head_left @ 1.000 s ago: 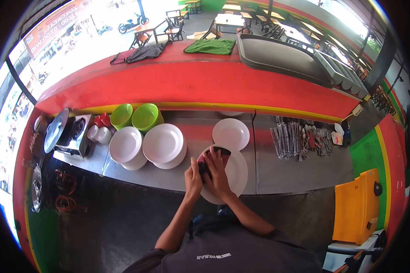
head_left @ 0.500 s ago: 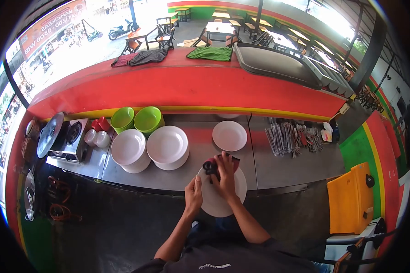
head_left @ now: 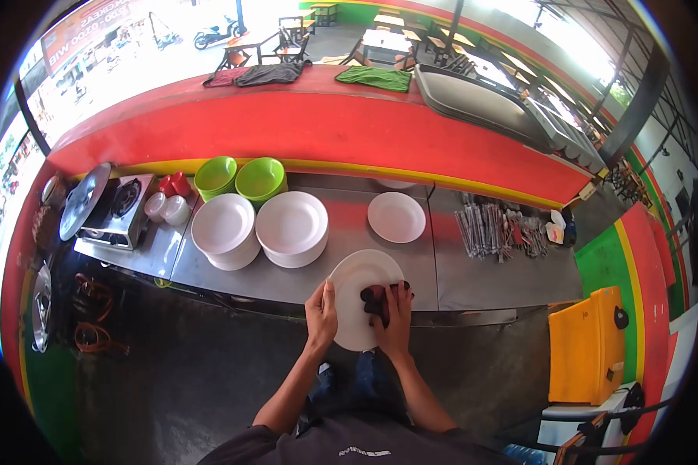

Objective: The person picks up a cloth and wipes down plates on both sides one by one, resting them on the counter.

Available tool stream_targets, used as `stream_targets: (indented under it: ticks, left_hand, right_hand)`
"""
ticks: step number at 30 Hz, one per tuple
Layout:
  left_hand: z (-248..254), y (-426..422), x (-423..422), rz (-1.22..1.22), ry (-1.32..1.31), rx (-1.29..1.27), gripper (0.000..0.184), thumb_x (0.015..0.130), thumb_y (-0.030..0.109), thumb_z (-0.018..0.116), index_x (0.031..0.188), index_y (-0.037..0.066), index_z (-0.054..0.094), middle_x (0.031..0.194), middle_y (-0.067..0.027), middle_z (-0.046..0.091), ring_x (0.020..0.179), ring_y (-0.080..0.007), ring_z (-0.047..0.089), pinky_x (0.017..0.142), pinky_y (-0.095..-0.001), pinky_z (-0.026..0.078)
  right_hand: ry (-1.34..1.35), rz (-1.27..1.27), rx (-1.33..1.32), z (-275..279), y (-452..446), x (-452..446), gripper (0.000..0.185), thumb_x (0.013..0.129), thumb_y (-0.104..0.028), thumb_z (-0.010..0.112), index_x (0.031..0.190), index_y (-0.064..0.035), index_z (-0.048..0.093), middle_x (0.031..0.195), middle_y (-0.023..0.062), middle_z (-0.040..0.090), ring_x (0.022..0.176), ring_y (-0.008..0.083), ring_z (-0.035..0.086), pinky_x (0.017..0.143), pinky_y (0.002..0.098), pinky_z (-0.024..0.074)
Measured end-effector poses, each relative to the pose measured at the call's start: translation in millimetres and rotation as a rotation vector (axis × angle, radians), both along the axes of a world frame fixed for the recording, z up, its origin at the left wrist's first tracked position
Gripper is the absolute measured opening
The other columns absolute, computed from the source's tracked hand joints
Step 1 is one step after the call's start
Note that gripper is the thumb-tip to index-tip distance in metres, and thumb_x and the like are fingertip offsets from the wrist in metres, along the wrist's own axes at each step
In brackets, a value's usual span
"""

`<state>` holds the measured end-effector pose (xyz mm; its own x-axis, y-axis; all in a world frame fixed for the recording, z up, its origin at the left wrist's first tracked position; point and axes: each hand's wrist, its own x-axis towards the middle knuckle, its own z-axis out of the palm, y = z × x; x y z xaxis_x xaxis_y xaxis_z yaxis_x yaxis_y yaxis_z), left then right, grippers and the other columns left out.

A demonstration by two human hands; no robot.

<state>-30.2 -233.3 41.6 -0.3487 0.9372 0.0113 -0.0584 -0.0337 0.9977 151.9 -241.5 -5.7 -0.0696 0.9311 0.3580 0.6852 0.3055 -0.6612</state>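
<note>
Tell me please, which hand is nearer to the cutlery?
Right. The right hand holds a cloth on the held plate, left of the cutlery; the left hand is farther left, at the plate's edge.

Left hand (head_left: 320, 316), thumb (head_left: 329, 287) extended; right hand (head_left: 395, 318) palm down.

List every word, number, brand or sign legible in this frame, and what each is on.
"03:00 WIB": end of the lower line on the banner at upper left; the rest of its lettering is washed out or cut off, too unclear to quote in full.
White print on the dark shirt: too small to read.
Held plate and cloth: no text visible.
Nothing else is legible.
</note>
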Motion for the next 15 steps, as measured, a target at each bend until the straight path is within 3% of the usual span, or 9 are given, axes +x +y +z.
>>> stream_targets:
  ticks: [3, 8, 15]
  left_hand:
    - [-4.6, -7.8, -5.7, -0.007, 0.014, -0.044, 0.047, 0.110, 0.034, 0.046, 0.120, -0.007, 0.065, 0.099, -0.0042, 0.069, 0.095, -0.0095, 0.057, 0.084, -0.0267, 0.048]
    - [-12.4, -20.0, -12.9, -0.001, 0.030, -0.038, 0.049, 0.108, 0.037, 0.051, 0.130, -0.005, 0.062, 0.090, -0.0044, 0.065, 0.088, -0.0087, 0.053, 0.079, -0.0264, 0.048]
    - [-2.4, -38.0, -11.2, -0.140, 0.150, -0.194, 0.049, 0.107, 0.038, 0.052, 0.128, -0.004, 0.063, 0.079, -0.0086, 0.066, 0.078, -0.0095, 0.054, 0.072, -0.0301, 0.049]
  right_hand:
    - [0.066, 0.006, -0.015, -5.4, -8.8, -7.4, 0.080, 0.077, -0.008, 0.069, 0.152, -0.0086, 0.042, 0.165, 0.0220, 0.021, 0.150, 0.0519, 0.015, 0.121, 0.0604, 0.0157]
    - [0.282, -0.021, -0.061, -7.8, -4.7, -18.4, 0.075, 0.080, -0.008, 0.066, 0.151, -0.0051, 0.041, 0.164, 0.0222, 0.025, 0.152, 0.0486, 0.016, 0.122, 0.0576, 0.0156]
    - [0.184, 0.052, 0.056, 10.5, 10.7, -33.8, 0.071, 0.081, -0.005, 0.064, 0.149, -0.0037, 0.043, 0.162, 0.0209, 0.030, 0.153, 0.0459, 0.016, 0.123, 0.0558, 0.0156]
